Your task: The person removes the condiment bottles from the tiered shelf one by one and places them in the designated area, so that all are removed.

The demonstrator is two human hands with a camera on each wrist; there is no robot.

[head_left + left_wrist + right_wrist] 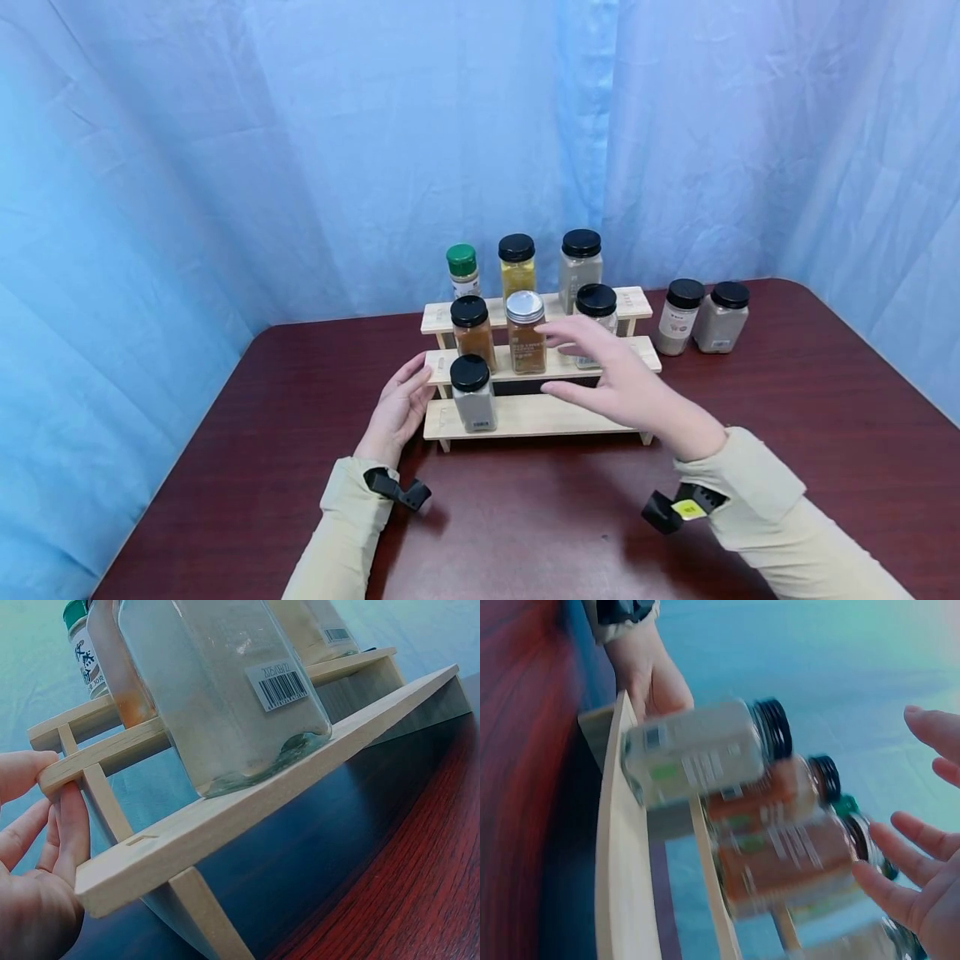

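Note:
At its left end, a three-tier wooden spice rack [558, 417] has the middle shelf pinched between the thumb and fingers of my left hand [401, 404]. My right hand [611, 375] hovers before the rack with fingers spread, close to a silver-lidded jar of reddish-brown spice [527, 342]. To that jar's left on the middle tier stands a black-lidded jar of orange-brown spice [472, 333]; to its right is another black-lidded jar [596, 304], partly behind my right hand. A greyish jar with a black lid [225, 697] stands at the left of the lowest tier.
Along the top tier stand a green-capped bottle [462, 265], a yellow spice jar [517, 271] and a grey jar [581, 271]. Right of the rack, a labelled shaker [678, 321] and a squarish jar [722, 321] stand on the dark red table [525, 533]. Blue curtains [420, 150] hang behind.

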